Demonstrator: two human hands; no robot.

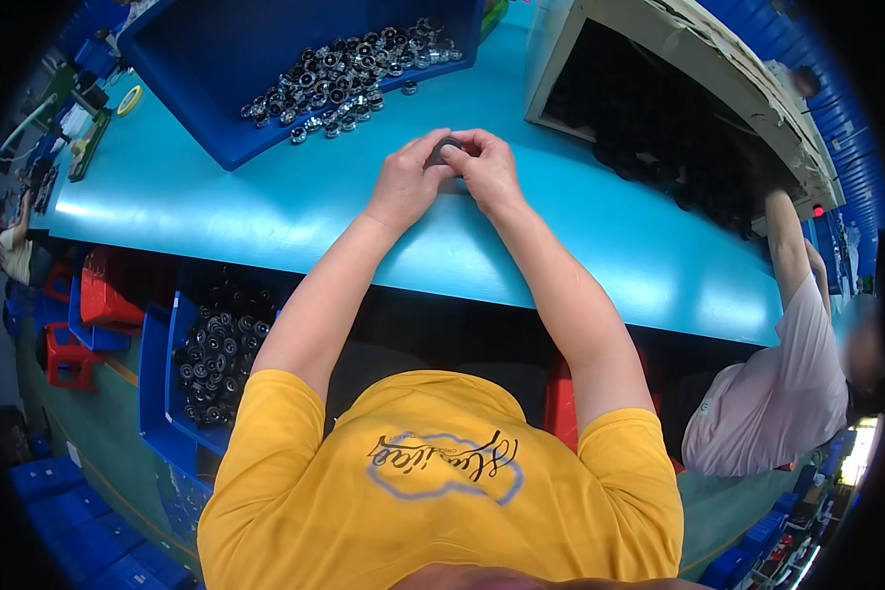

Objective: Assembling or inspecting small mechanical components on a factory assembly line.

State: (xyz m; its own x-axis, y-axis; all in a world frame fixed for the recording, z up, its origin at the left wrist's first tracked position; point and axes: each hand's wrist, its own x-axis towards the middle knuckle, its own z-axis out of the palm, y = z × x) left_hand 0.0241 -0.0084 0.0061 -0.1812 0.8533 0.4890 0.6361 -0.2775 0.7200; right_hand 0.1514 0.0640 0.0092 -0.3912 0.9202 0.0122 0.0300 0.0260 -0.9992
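Over the blue table (442, 246) my hands meet around a small dark round part (447, 147). My left hand (406, 184) grips it from one side, fingers curled. From the other side my right hand (489, 170) closes on it, thumb pressed over its top. Most of the part is hidden by the fingers. Just beyond my hands, shiny silver round parts with dark centres (339, 84) lie heaped in a tipped blue bin (192, 98), several spilling over its edge onto the table.
At the right, a large pale box (551, 69) lies open, with black parts (649, 147) spilling out; a co-worker's arm (787, 246) reaches into it. Below the table at left stands a blue crate of black wheel-like parts (216, 359), near red stools (69, 354). A yellow tape roll (130, 100) sits far left.
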